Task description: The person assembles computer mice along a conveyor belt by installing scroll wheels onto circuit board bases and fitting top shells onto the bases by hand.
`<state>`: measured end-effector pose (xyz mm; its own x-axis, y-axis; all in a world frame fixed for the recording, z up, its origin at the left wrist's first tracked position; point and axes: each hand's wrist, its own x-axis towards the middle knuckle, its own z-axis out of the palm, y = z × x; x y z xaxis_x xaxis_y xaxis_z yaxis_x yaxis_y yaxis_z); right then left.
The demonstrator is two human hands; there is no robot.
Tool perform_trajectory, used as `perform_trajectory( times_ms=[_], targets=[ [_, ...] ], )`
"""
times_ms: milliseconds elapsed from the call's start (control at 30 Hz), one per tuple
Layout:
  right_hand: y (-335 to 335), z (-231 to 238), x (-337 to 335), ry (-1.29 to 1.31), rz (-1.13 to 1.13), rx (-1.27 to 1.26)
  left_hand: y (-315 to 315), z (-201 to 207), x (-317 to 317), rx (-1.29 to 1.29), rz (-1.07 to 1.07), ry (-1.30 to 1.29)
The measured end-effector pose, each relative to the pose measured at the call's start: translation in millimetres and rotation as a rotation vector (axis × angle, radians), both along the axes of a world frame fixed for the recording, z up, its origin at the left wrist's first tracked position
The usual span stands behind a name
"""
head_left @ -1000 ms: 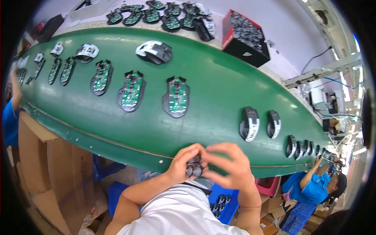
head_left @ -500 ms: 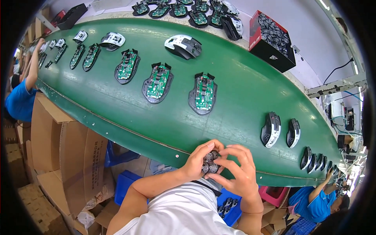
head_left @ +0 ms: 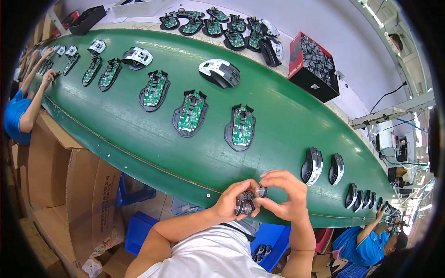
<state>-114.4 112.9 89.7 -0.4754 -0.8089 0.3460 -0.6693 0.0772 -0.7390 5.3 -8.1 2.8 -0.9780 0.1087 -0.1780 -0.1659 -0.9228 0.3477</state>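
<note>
Just past the near edge of a green belt, my left hand (head_left: 228,200) is curled round several small dark mouse scroll wheels (head_left: 244,204). My right hand (head_left: 289,194) pinches one scroll wheel (head_left: 261,191) between thumb and fingertips, right beside the cluster. Beyond my hands lies a mouse base with a bare green circuit board (head_left: 241,127). Two more such bases, a middle one (head_left: 190,113) and a farther one (head_left: 154,91), lie to its left. A white and black mouse shell (head_left: 219,73) sits behind them.
Assembled mice (head_left: 312,167) line the belt (head_left: 273,125) at right. A box (head_left: 327,90) of small dark round parts and several circuit-board bases (head_left: 213,27) stand on the far ledge. Cardboard boxes (head_left: 88,194) are below left. Co-workers in blue sit at left (head_left: 21,116) and right (head_left: 359,245).
My right hand has drawn one scroll wheel out to the right of the cluster in my left hand. The view has shifted slightly. The left co-worker's arm now reaches to the belt's near edge.
</note>
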Motion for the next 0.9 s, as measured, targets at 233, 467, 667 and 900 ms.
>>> perform_trajectory(
  times_ms=[233, 467, 667, 900],
  targets=[
    [-6, -7, -1, -0.181, 0.084, 0.043, -7, 5, 3, -0.005, 0.017, 0.043],
    [-15, -15, 0, -0.56, -0.009, -0.111, -12, 6, 4, 0.02, -0.008, 0.049],
    [-22, -23, -18, -0.776, -0.048, -0.066, -12, 1, 6, 0.022, -0.014, 0.096],
    [-70, -19, -65, -0.093, -0.128, 0.108, -16, 0, 7, 0.045, -0.036, 0.095]
  ],
)
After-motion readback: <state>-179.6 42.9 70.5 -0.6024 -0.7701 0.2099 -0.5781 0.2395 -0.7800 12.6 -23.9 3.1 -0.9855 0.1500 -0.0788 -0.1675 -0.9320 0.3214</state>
